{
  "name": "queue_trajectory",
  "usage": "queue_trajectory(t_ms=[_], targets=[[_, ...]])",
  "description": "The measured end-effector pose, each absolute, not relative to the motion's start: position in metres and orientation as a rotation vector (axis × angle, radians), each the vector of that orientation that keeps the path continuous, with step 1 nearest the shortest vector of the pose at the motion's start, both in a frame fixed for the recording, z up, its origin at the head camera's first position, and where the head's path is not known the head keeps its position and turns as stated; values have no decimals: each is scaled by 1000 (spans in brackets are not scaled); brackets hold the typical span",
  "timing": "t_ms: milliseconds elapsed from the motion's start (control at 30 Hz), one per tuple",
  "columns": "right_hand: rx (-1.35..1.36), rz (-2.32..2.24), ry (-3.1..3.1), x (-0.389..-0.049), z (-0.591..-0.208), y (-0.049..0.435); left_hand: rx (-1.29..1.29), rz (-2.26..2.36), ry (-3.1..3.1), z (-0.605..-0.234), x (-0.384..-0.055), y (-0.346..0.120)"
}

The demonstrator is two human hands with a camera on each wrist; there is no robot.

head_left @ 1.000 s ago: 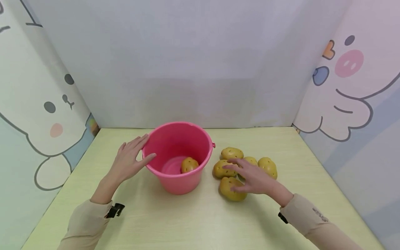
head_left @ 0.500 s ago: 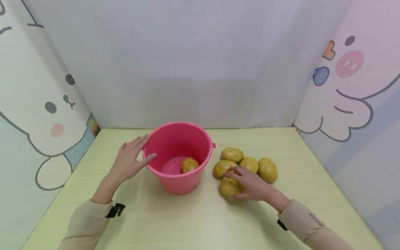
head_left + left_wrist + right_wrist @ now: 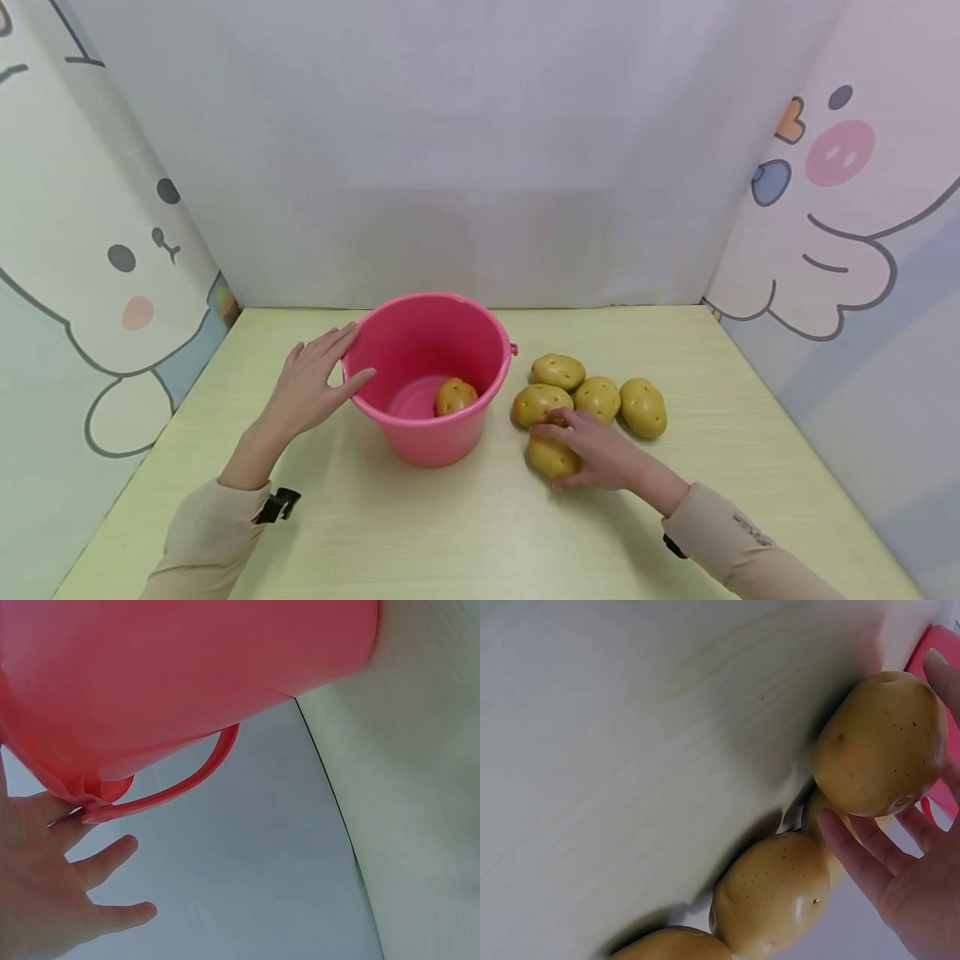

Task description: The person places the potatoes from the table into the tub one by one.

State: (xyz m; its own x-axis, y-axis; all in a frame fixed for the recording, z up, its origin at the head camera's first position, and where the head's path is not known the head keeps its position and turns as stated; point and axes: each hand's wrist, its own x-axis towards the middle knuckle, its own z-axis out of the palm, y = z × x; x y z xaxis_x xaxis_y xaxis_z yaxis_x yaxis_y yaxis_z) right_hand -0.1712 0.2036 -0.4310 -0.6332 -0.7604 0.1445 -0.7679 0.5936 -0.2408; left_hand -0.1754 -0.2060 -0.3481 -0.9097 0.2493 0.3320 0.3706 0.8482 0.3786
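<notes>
My left hand (image 3: 309,385) rests at the left rim of a pink bucket (image 3: 431,446), its thumb over the rim and its fingers straight along the outside. Seen from the left wrist, some fingers (image 3: 105,862) spread free beside the bucket's handle (image 3: 176,791). With thumb and fingertips on either side, my right hand (image 3: 609,457) grips the nearest potato (image 3: 552,456). The right wrist view shows that same potato (image 3: 881,742) between the thumb and the fingers. Inside the bucket lies another potato (image 3: 455,397).
Several more potatoes lie grouped behind the right hand: one at the back (image 3: 558,371), one nearer the bucket (image 3: 540,406), one in the middle (image 3: 597,400), one at the right (image 3: 642,408). Walls with cartoon prints enclose the pale table (image 3: 450,533).
My right hand has moved down and slightly left onto the front potato, and its fingers have closed around it. The left hand and bucket have stayed in place.
</notes>
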Motion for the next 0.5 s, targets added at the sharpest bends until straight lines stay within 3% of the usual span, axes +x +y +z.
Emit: queue_trajectory(t_ms=[500], targets=[[1360,354,-2760,-168,-435,199,-479,-637,-2749,-348,-175,-206]])
